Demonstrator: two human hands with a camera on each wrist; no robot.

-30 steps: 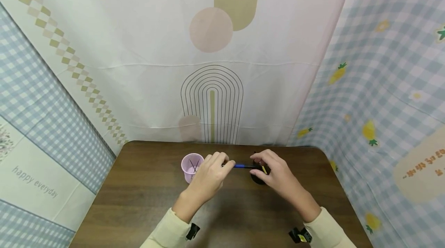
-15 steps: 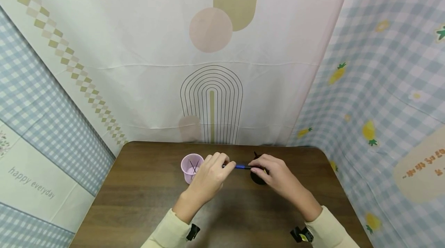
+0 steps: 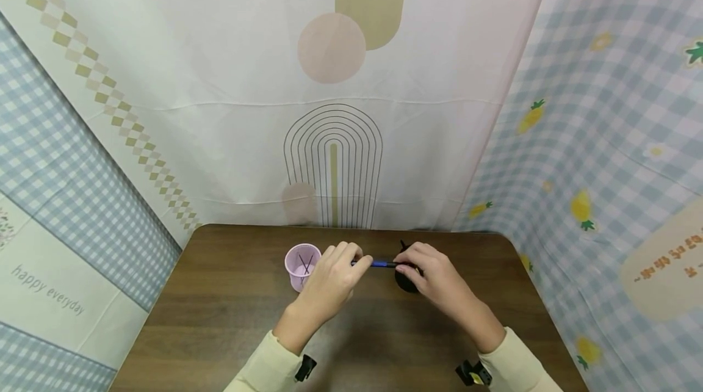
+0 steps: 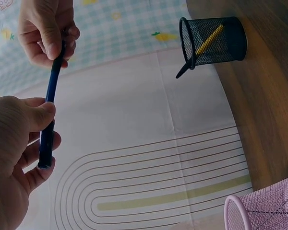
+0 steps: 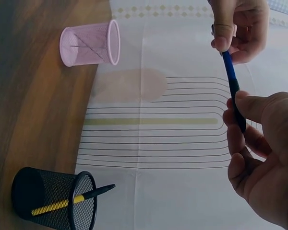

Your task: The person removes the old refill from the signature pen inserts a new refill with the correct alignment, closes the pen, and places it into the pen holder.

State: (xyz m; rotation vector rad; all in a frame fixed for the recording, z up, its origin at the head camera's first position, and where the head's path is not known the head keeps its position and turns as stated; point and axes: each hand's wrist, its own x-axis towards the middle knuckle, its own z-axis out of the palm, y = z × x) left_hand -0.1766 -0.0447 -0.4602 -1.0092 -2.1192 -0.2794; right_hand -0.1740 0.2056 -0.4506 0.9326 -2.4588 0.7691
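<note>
A blue and black pen [image 3: 380, 264] is held level between my two hands, above the table. My left hand [image 3: 329, 279] pinches one end of it between thumb and fingers. The dark opposite end is pinched by my right hand [image 3: 439, 279], as the right wrist view also shows. Behind and below the right hand stands a black mesh pen holder [image 4: 239, 40], partly hidden in the head view. A yellow pen with a black end [image 5: 62, 206] leans inside that holder. Just left of my left hand is a pink mesh pen holder [image 3: 293, 267].
Dark thin lines cross inside the pink holder. Both holders stand on the brown wooden table [image 3: 219, 306], toward its far edge. A white patterned cloth [image 3: 241, 154] hangs behind the table, with a blue checked cloth [image 3: 555, 166] on the right side.
The right hand's fingers, spread apart around the pen's end a second ago, have come together to pinch it. The left hand and both holders stay where they were.
</note>
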